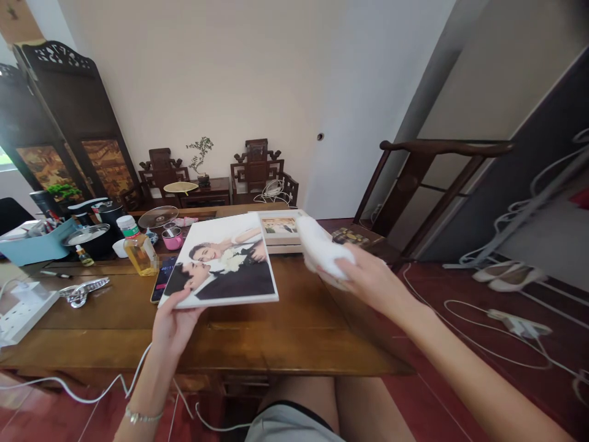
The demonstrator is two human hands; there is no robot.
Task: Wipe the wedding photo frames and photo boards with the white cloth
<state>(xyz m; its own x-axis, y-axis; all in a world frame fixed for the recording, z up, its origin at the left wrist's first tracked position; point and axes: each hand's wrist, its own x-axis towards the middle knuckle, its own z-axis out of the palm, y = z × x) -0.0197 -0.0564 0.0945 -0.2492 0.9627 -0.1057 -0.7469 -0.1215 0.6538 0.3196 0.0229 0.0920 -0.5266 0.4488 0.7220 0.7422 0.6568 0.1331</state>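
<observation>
My left hand grips the lower left corner of a white-edged photo panel, thumb on the front, fingers underneath. The panel is tilted above the wooden table and shows two people with a white bouquet. To its right, my right hand is closed around a bunched white cloth, apart from the panel and slightly blurred. Behind the panel and cloth, a white picture frame lies on the table, partly hidden.
A phone, an oil bottle and a pink mug stand left of the panel. Farther left are a silver hair clip, a power strip and a blue bin. A wooden chair stands at right.
</observation>
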